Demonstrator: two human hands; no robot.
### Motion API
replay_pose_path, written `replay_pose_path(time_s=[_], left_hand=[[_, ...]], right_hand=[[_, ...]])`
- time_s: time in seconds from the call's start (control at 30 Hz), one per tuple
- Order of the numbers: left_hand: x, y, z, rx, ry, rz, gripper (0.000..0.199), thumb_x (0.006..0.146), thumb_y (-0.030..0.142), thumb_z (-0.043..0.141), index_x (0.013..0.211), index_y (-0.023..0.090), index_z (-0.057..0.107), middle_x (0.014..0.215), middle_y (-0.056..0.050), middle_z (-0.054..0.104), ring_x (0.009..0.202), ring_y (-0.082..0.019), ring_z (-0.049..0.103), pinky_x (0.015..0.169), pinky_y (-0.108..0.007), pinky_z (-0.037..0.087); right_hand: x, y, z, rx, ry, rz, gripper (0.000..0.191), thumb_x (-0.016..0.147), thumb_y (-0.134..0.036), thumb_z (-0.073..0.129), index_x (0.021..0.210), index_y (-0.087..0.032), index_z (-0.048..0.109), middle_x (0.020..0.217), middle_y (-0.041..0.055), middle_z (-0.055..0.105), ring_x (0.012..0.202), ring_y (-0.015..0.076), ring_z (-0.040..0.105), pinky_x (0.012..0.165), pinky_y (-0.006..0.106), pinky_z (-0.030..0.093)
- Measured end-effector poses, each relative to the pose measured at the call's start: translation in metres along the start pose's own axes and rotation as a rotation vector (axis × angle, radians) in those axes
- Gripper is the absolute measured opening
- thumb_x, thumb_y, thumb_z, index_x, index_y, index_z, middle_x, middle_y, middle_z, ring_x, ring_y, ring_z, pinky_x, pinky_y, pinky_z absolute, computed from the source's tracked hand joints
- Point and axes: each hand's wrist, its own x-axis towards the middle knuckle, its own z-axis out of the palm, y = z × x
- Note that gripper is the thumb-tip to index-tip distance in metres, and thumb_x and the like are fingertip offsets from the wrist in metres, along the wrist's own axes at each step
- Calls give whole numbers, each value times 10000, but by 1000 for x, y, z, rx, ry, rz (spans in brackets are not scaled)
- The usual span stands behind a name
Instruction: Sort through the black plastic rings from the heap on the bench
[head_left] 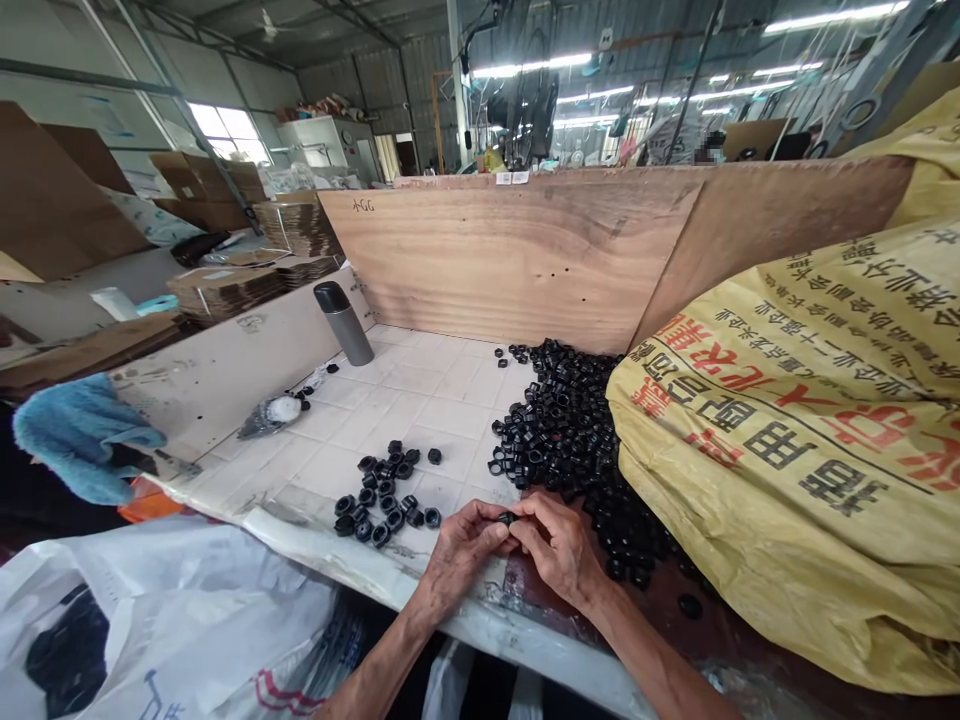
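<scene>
Close to the table's front edge, my left hand (466,545) and my right hand (556,548) meet fingertip to fingertip. Pinched between them is a small black plastic ring (508,518), mostly covered by my fingers. Left of my hands lies a loose cluster of similar black rings (386,500), some flat and some tipped on their sides. A large heap of black rings (562,420) spreads to the right, beyond and beside my right hand.
A yellow woven sack (787,480) borders the heap on the right. A grey flask (345,325) stands at the back left near a small plastic bag (271,415). A wooden board (510,260) closes the rear. A blue cloth (82,435) hangs over the left side board.
</scene>
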Motion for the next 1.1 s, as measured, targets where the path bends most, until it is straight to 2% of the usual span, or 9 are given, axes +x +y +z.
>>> replay_pose_path(time_s=[0.1,0.2,0.33,0.6,0.67,0.8,0.9,0.97,1.1], left_hand=[[-1,-4,-4,228,1,180,238,874,365,686,994,167,625,907,-59,734,826,-191,708,816,-342,585],[-1,-7,-9,661,-27,526,138,957,243,556,1072,188,608,1055,-77,688,943,-186,686,852,-325,583],[0,-3,-19,1129,-161,876,311,978,106,435,1270,174,521,1196,-137,642,1078,-211,650,901,-342,591],[10,28,-30,1369,-617,1080,284,982,88,416,1243,116,524,1240,-185,633,1226,-256,586,974,-368,567],[9,30,-30,1343,-513,984,259,976,106,442,1222,140,516,1198,-152,644,1114,-216,640,904,-310,586],[-1,36,-44,1527,-18,686,105,892,150,531,984,176,576,894,-75,654,777,-206,647,691,-328,582],[-2,47,-56,1740,275,657,58,821,179,593,873,178,616,946,-124,653,889,-305,621,733,-433,554],[5,50,-53,1697,311,665,90,825,193,599,903,179,642,988,-126,653,937,-312,613,783,-442,544],[32,31,-20,1349,190,552,173,859,200,582,1019,185,647,915,-62,649,719,-185,627,686,-321,551]], right_hand=[[-1,2,6,161,-25,226,101,913,-310,575,871,-232,624,565,-42,579,513,147,558,553,251,453],[-3,6,14,425,-44,426,151,901,-353,610,833,-218,608,489,-66,534,467,123,507,535,236,422],[-4,14,20,787,-78,604,308,835,-459,694,730,-185,598,540,-50,546,442,92,458,499,235,419],[-2,11,15,897,-277,760,506,796,-657,642,660,-180,544,548,-42,516,365,90,437,407,254,434],[-2,8,12,634,-201,653,476,872,-625,553,689,-186,559,576,-19,557,400,117,497,438,263,445],[-2,15,8,-69,122,207,115,896,-315,595,892,-204,627,829,36,633,734,177,629,698,280,509],[-2,31,13,-317,119,50,339,863,-147,553,1194,-209,586,1008,74,598,873,200,625,768,297,517],[-1,40,16,-387,102,40,439,846,-106,539,1272,-207,538,1045,79,580,878,201,627,750,296,527],[0,44,10,-380,98,20,218,867,-96,515,1042,-209,578,930,42,602,810,181,631,717,279,523]])
